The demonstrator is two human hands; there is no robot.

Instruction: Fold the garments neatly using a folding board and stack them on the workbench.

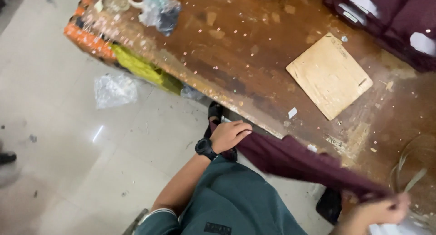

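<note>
A dark maroon cloth [290, 160] hangs stretched along the front edge of a worn wooden table [236, 49], below the tabletop. My left hand [229, 135], with a black watch on the wrist, grips one end of the cloth near the table's underside. My right hand [377, 212] holds the other end at the lower right, by the table edge. The cloth runs taut between the two hands.
A square pale wooden board [329, 75] lies on the table. More maroon fabric [390, 21] is piled at the far right corner. A plastic bag and cup [156, 8] sit at the far end. Crumpled plastic [115, 89] lies on the tiled floor; yellow and orange items [136, 64] sit under the table.
</note>
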